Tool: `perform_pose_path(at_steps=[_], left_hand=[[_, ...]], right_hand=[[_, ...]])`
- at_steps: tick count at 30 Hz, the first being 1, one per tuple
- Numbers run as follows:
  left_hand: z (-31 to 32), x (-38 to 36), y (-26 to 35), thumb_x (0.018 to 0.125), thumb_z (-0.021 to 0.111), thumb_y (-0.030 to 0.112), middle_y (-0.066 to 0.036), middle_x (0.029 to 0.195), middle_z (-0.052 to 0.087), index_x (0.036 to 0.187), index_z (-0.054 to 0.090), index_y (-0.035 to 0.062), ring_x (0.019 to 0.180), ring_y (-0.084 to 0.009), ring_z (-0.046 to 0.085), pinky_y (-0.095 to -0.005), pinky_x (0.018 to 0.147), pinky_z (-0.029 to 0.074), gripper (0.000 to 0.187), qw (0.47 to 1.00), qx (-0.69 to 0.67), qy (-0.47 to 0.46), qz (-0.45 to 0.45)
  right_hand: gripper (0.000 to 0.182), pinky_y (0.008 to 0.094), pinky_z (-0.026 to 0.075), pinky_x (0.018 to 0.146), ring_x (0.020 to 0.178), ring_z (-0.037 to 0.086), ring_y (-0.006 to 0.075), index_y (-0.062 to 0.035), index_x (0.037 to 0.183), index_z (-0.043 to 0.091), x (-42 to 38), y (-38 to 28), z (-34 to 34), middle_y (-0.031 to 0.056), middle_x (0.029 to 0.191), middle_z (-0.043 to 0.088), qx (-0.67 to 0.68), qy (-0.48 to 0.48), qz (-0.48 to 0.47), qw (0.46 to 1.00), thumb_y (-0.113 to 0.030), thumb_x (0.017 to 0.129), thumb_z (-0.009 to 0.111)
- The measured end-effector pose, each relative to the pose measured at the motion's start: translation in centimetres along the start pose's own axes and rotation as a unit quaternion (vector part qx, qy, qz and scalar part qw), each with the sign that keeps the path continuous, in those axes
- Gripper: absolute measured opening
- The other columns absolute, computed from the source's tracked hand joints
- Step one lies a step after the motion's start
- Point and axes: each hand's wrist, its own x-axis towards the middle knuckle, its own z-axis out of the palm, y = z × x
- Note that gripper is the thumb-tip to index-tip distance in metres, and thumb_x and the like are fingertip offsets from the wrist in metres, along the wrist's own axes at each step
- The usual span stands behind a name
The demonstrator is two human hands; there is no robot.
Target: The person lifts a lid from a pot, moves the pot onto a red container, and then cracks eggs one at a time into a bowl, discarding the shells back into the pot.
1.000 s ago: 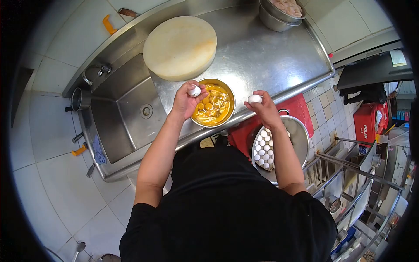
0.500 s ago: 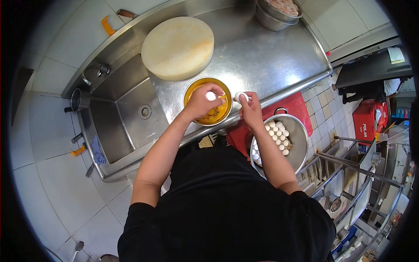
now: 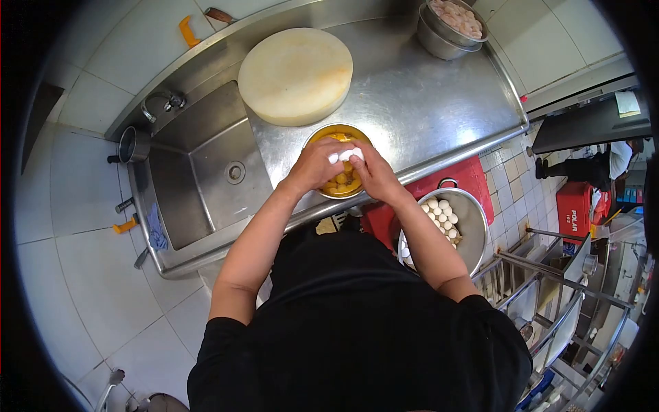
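My two hands meet above a round metal bowl (image 3: 339, 126) containing cracked eggs (image 3: 341, 184) with yellow yolks. My left hand (image 3: 314, 166) is closed around a white egg (image 3: 333, 158). In my right hand (image 3: 377, 175), the fingers close on another white egg (image 3: 355, 153), held against the first one. Whether either shell is cracked is hard to see. Below my right forearm, a large metal pot (image 3: 473, 230) holds several whole white eggs (image 3: 441, 213).
A thick round cutting board (image 3: 295, 75) lies behind the bowl on the steel counter (image 3: 412, 89). To the left is a sink (image 3: 199, 178) with a faucet (image 3: 165, 101). Stacked bowls of pale raw meat (image 3: 456, 17) stand far right. Another person (image 3: 597, 165) is beyond, near a red cooler (image 3: 574, 209).
My right hand has come left from beside the bowl, bringing its egg against the one in my left hand. The camera view has shifted slightly.
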Motion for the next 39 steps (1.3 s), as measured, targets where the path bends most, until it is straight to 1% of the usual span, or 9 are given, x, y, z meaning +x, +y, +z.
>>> perform_pose_path(at_steps=[2, 7, 13, 16, 19, 25, 28, 30, 39], left_hand=[[0.2, -0.1, -0.1, 0.075, 0.073, 0.009, -0.016, 0.115, 0.067, 0.119, 0.067, 0.0049, 0.106, -0.0317, 0.064, -0.0376, 0.094, 0.050, 0.045, 0.998, 0.030, 0.030, 0.040], [2.2, 0.5, -0.4, 0.078, 0.075, 0.011, -0.014, 0.114, 0.068, 0.121, 0.066, 0.0075, 0.104, -0.0263, 0.065, -0.0351, 0.093, 0.050, 0.044, 0.998, -0.005, 0.069, 0.009], [-5.3, -5.6, 0.1, 0.081, 0.075, 0.006, -0.010, 0.119, 0.064, 0.130, 0.059, 0.0015, 0.107, -0.0172, 0.061, -0.0283, 0.095, 0.048, 0.051, 0.950, -0.190, 0.117, -0.220], [-10.4, -15.0, -3.3, 0.085, 0.069, 0.012, -0.013, 0.130, 0.053, 0.140, 0.046, -0.0006, 0.119, -0.0249, 0.054, -0.0435, 0.103, 0.046, 0.061, 0.908, -0.299, 0.156, -0.250], [-12.7, -26.2, -6.1, 0.085, 0.066, 0.012, -0.010, 0.127, 0.053, 0.139, 0.046, 0.0017, 0.117, -0.0235, 0.054, -0.0420, 0.104, 0.045, 0.059, 0.846, -0.340, 0.193, -0.363], [-13.0, -50.8, -13.3, 0.084, 0.065, 0.011, -0.009, 0.112, 0.062, 0.136, 0.050, 0.0045, 0.097, -0.0235, 0.062, -0.0371, 0.096, 0.048, 0.054, 0.750, -0.214, 0.144, -0.609], [-12.7, -58.8, -15.0, 0.083, 0.065, 0.013, -0.013, 0.120, 0.063, 0.142, 0.045, 0.0063, 0.107, -0.0294, 0.060, -0.0377, 0.099, 0.045, 0.063, 0.727, -0.068, 0.164, -0.664], [-11.5, -56.6, -14.2, 0.083, 0.067, 0.020, -0.020, 0.137, 0.054, 0.148, 0.037, 0.0081, 0.119, -0.0351, 0.055, -0.0398, 0.102, 0.042, 0.073, 0.846, 0.299, -0.206, -0.391], [-10.8, -55.6, -13.8, 0.084, 0.068, 0.026, -0.027, 0.155, 0.027, 0.151, 0.033, 0.0145, 0.136, -0.0390, 0.038, -0.0478, 0.104, 0.036, 0.077, 0.787, 0.044, 0.070, -0.612]], right_hand=[[0.042, 0.0324, 0.052, 0.072, 0.076, 0.064, 0.0199, -0.0024, 0.136, 0.046, 0.1, 0.0, 0.2, 0.0110, 0.092, 0.063, -0.146, 0.068, -0.130, 0.978, -0.030, 0.105, 0.046], [0.056, 0.0439, 0.047, 0.094, 0.105, 0.063, 0.0426, -0.0021, 0.145, 0.034, 0.1, -4.8, -1.6, 0.0267, 0.117, 0.063, 0.102, -0.117, 0.225, 0.962, -0.037, 0.103, 0.043], [0.034, 0.0372, 0.051, 0.076, 0.082, 0.066, 0.0286, -0.0052, 0.113, 0.062, -7.8, 3.6, -7.8, 0.0164, 0.096, 0.069, 0.020, 0.223, 0.261, 0.939, -0.035, 0.098, 0.057], [0.030, 0.0402, 0.052, 0.080, 0.091, 0.068, 0.0324, -0.0036, 0.105, 0.066, -18.5, 12.4, -13.0, 0.0182, 0.098, 0.070, -0.150, 0.366, 0.333, 0.856, -0.030, 0.092, 0.064], [0.049, 0.0421, 0.050, 0.094, 0.110, 0.064, 0.0344, -0.0004, 0.116, 0.062, -31.0, 20.2, -15.2, 0.0204, 0.115, 0.067, -0.228, 0.278, 0.596, 0.718, -0.040, 0.087, 0.068], [0.065, 0.0432, 0.044, 0.104, 0.123, 0.056, 0.0367, 0.0021, 0.131, 0.048, -39.5, 22.5, -8.9, 0.0238, 0.131, 0.058, -0.188, 0.041, 0.651, 0.734, -0.039, 0.085, 0.067], [0.067, 0.0460, 0.037, 0.110, 0.128, 0.050, 0.0433, 0.0000, 0.141, 0.032, -36.2, 20.1, -6.8, 0.0335, 0.134, 0.050, -0.224, 0.004, 0.736, 0.638, -0.029, 0.088, 0.060], [0.065, 0.0466, 0.038, 0.110, 0.127, 0.050, 0.0444, -0.0003, 0.141, 0.032, -35.6, 20.5, -6.8, 0.0339, 0.135, 0.049, -0.237, -0.016, 0.737, 0.633, -0.028, 0.088, 0.059], [0.057, 0.0459, 0.043, 0.106, 0.126, 0.050, 0.0414, -0.0074, 0.138, 0.038, -37.2, 20.5, -6.6, 0.0256, 0.128, 0.054, -0.290, -0.093, 0.660, 0.687, -0.030, 0.090, 0.058]])
